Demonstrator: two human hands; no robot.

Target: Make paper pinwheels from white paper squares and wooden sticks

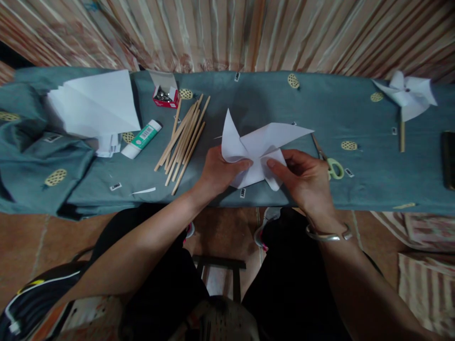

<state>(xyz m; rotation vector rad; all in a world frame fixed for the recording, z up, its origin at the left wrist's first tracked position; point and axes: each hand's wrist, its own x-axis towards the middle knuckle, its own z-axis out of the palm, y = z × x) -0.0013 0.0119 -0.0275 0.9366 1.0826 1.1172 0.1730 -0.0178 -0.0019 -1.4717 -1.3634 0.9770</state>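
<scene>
A white paper pinwheel (254,144) with curled blades is held between my two hands, over the near part of the table. My left hand (223,168) grips its left side, the thumb pressed on the paper close to the middle. On the other side my right hand (302,175) pinches a lower right blade, thumb on top and fingers partly hidden behind. Scissors (334,168) with pale green handles lie just right of my right hand. To the left rests a loose bundle of wooden sticks (186,139).
Left of the sticks are a glue stick (142,138), a red box of small metal pieces (166,96) and white paper sheets (99,104). A finished-looking pinwheel on a stick (407,94) lies far right, near a dark object (448,158). Striped curtain (227,33) hangs behind.
</scene>
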